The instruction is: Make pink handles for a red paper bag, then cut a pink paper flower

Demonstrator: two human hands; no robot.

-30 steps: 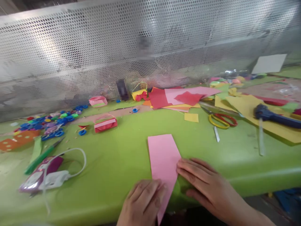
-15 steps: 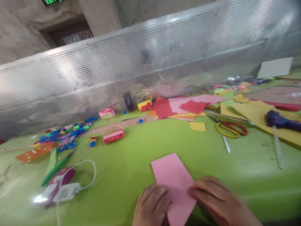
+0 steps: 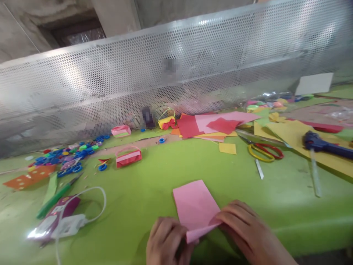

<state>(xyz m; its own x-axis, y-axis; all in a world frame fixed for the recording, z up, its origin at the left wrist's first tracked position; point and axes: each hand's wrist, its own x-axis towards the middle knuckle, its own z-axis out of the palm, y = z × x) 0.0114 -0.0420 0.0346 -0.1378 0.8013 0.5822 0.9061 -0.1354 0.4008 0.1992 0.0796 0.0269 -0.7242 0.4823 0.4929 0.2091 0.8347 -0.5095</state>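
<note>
The pink sheet (image 3: 194, 204) lies at the lower centre of the frame on the green surface (image 3: 143, 191), its near edge turned up into a fold. The left hand (image 3: 167, 241) grips the lower left end of this fold; its fingers are curled and narrow, with the paper held between them. The right hand (image 3: 245, 230) is positioned at the lower right corner of the sheet; its fingers are also narrow, pinching the right end of the fold. At the right of the frame are the scissors (image 3: 257, 146), with one yellow and one red handle; a white strip (image 3: 259, 169) lies just below them. The yellow square (image 3: 227, 148) is left of the scissors. At centre left stands a red paper bag (image 3: 128, 159). At the lower left, a white plug (image 3: 68, 226) with a cord lies against a purple block (image 3: 73, 206).
</note>
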